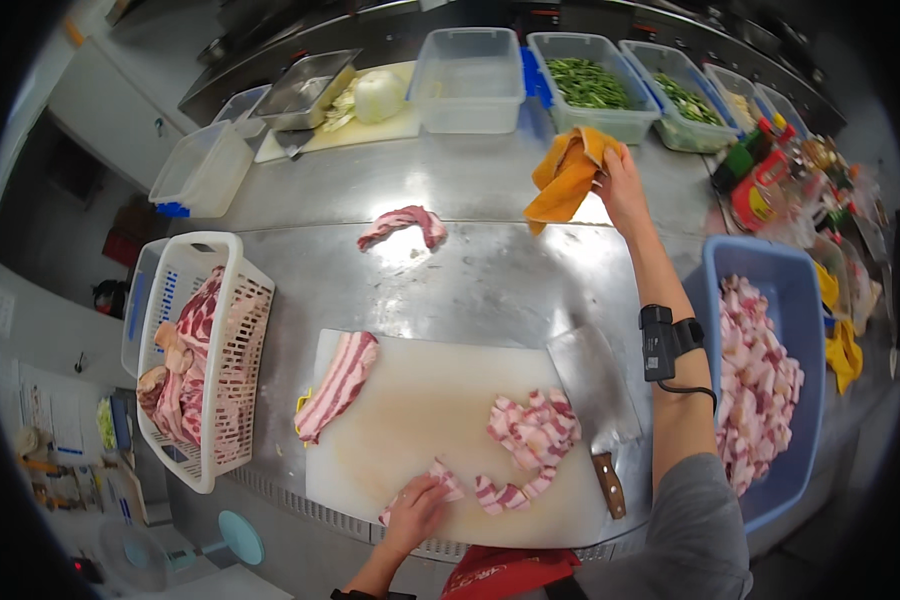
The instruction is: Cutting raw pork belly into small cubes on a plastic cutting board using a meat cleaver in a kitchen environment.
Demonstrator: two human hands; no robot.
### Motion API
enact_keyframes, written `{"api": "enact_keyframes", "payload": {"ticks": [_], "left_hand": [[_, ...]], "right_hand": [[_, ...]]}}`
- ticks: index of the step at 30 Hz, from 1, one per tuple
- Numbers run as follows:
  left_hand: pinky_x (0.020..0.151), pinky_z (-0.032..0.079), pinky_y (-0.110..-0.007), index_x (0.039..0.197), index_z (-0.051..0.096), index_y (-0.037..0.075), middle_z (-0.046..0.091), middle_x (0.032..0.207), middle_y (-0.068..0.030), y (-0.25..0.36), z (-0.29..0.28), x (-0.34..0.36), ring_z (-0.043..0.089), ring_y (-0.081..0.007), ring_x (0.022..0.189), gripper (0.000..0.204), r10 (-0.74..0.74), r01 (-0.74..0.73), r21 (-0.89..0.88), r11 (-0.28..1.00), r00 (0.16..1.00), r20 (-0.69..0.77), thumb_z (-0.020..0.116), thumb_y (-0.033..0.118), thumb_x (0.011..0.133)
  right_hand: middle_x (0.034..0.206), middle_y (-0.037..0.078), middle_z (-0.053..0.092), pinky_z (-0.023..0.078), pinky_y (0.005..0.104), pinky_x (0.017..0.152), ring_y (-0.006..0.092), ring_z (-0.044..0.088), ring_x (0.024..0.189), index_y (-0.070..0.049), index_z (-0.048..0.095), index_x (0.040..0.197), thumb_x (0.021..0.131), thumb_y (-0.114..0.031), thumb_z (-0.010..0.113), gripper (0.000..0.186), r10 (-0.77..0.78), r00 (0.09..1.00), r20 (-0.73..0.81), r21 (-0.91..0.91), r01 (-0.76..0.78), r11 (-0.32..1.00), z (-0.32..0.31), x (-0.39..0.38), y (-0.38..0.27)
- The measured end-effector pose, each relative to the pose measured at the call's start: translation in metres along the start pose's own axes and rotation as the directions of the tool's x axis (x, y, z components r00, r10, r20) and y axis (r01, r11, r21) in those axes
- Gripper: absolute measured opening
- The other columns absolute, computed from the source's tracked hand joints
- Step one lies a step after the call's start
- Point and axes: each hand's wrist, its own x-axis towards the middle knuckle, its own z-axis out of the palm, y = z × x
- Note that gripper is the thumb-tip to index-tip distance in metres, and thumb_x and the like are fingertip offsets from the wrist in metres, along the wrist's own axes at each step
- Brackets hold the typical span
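My right hand (622, 192) is raised over the far part of the steel table, its fingers closed on a crumpled orange cloth (568, 178). Low on the white cutting board (400, 420), my left hand (417, 515) grips a short piece of pork belly (448, 480). To the right of it are several diced pork pieces (533, 430), some in a loose row. A cleaver (592, 385) with a wooden handle lies along the board's right side. A longer pork belly strip (338, 385) rests across the board's left edge, and another strip (402, 229) lies on the bare steel beyond.
At the left stands a white basket (232, 330) of large pork slabs. A blue tub (808, 400) of diced pork is beside my right arm. Along the back are a clear container (468, 80), tubs of cut greens (588, 84) and cabbage (378, 96). Bottles (755, 190) crowd the far right.
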Motion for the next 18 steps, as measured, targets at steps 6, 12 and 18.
{"api": "enact_keyframes", "payload": {"ticks": [6,12,18], "left_hand": [[0.093,0.045,-0.04,0.11,0.061,0.009,0.055,0.118,-0.0113,-0.007,0.0,0.006,0.052,-0.0328,0.112,0.04,0.002,-0.002,0.008,1.0,0.999,-0.045,0.069,0.004,0.071],[0.093,0.044,-0.039,0.111,0.061,0.008,0.055,0.118,-0.0122,-0.018,0.0,0.009,0.052,-0.0326,0.111,0.04,0.117,-0.119,-0.032,0.992,0.992,-0.057,0.068,0.003,0.073],[0.094,0.042,-0.042,0.113,0.059,0.006,0.053,0.12,-0.0132,-0.023,0.004,0.007,0.05,-0.0346,0.112,0.039,0.2,-0.202,-0.044,0.978,0.979,-0.035,0.066,0.004,0.075]], "right_hand": [[0.088,0.003,0.059,0.044,0.0256,0.067,0.0095,0.052,0.078,-0.001,0.056,0.099,0.095,-0.027,0.05,0.026,-0.403,0.912,-0.072,-0.327,0.36,0.874,-0.022,-0.059,-0.064],[0.067,0.006,0.056,0.042,0.0306,0.056,0.0152,0.052,0.06,0.0,0.056,0.081,0.091,-0.026,0.053,0.028,-0.34,0.921,-0.191,-0.753,0.086,0.653,-0.032,-0.205,-0.084],[0.099,0.025,0.059,0.046,0.0445,0.076,0.0406,0.057,0.092,0.002,0.054,0.094,0.086,-0.021,0.056,0.025,-0.093,0.993,-0.073,-0.985,-0.058,0.162,-0.056,-0.341,-0.011]]}}
